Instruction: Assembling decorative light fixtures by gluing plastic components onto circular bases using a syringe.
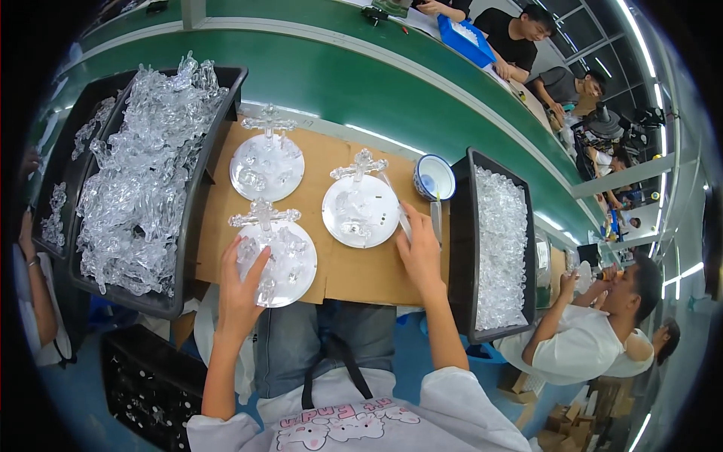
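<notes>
My left hand (242, 282) rests over the left edge of a round white disc (300, 280), its thumb and fingers spread around clear plastic pieces lying there. A clear cross-shaped plastic part (262, 217) stands at the disc's far edge. To the right, my right hand (419, 252) is closed on a slim pale stick (388, 184) that leans along the edge of a second white disc (348, 218). That disc also bears clear pieces and has a cross-shaped part (363, 163) at its far side. A third loaded disc (288, 172) lies at the far left.
Cardboard (331, 273) covers the work surface. A black bin heaped with clear parts (143, 173) stands left; another black bin (468, 248) of small clear pieces stands right. A blue-and-white bowl (444, 167) sits beside it. Co-workers sit at right and beyond the green bench (376, 83).
</notes>
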The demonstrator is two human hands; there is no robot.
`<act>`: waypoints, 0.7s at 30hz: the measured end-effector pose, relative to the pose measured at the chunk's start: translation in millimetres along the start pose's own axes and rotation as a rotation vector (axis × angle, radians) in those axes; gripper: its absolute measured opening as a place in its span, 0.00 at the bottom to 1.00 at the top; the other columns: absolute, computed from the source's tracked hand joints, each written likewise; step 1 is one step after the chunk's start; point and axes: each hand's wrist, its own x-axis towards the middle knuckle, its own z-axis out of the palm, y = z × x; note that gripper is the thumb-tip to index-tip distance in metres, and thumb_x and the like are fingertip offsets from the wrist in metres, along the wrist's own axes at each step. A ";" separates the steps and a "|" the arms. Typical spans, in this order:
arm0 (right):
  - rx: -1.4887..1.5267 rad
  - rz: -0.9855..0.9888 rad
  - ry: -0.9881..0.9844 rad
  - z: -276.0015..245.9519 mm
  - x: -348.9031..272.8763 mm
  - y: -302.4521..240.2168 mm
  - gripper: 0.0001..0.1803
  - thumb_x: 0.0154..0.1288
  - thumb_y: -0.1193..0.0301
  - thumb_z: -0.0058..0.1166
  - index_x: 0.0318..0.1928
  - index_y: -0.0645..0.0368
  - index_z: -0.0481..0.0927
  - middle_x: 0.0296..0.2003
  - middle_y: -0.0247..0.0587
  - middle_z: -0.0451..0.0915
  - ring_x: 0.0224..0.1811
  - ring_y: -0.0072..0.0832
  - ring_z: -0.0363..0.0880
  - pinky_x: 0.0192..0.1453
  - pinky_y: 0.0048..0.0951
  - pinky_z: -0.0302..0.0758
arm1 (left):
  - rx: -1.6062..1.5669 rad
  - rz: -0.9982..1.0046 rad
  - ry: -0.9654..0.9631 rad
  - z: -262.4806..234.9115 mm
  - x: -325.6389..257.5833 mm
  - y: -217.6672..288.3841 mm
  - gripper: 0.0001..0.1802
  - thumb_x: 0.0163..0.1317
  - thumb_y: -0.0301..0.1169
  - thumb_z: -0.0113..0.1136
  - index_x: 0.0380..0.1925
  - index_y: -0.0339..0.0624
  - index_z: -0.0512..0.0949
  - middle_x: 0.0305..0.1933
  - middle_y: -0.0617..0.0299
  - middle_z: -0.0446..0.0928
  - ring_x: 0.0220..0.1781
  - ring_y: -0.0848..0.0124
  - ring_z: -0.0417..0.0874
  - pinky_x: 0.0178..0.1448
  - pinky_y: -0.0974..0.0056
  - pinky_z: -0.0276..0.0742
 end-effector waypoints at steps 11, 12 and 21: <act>0.529 0.246 0.113 -26.9 -15.4 -8.2 0.25 0.61 0.79 0.45 0.62 0.61 0.66 0.55 0.45 0.73 0.55 0.30 0.74 0.56 0.31 0.70 | -0.037 -0.018 0.020 15.9 5.7 2.4 0.40 0.38 0.20 0.70 0.58 0.47 0.72 0.64 0.41 0.58 0.67 0.44 0.61 0.67 0.51 0.62; 0.646 0.190 0.181 -27.2 -24.3 -3.8 0.26 0.61 0.79 0.45 0.62 0.62 0.65 0.55 0.43 0.73 0.53 0.25 0.74 0.53 0.25 0.71 | -0.032 -0.026 0.020 16.6 7.1 4.0 0.40 0.38 0.20 0.70 0.58 0.47 0.72 0.64 0.41 0.58 0.67 0.44 0.61 0.67 0.51 0.62; 0.932 0.241 -0.229 -106.0 -99.0 -38.6 0.17 0.52 0.81 0.57 0.46 0.63 0.75 0.49 0.52 0.75 0.51 0.33 0.75 0.55 0.30 0.69 | -0.092 -0.059 0.030 8.8 16.0 29.4 0.40 0.38 0.22 0.72 0.58 0.49 0.74 0.64 0.41 0.58 0.68 0.44 0.61 0.64 0.51 0.65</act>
